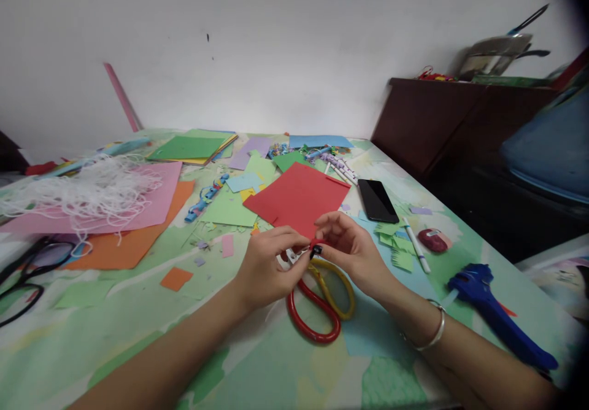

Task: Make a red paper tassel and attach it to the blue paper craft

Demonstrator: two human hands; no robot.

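My left hand [269, 266] and my right hand [354, 253] meet at the middle of the table, fingertips pinched together on a small red piece of paper [317, 242]. Most of that piece is hidden by the fingers, so its shape cannot be made out. Directly below the fingers lie scissors [317, 331] with one red and one yellow handle loop; their blades are covered by my left hand. Just beyond my fingertips rests a large red sheet of paper [301, 195]. Light blue paper [368, 330] lies under my right wrist.
White string [96, 189] is heaped on pink and orange sheets at left, near black scissors [32, 281]. A phone [377, 200], a white marker [418, 247] and a blue glue gun [497, 312] lie right. Stacked coloured paper [188, 147] sits behind. Paper scraps are scattered around.
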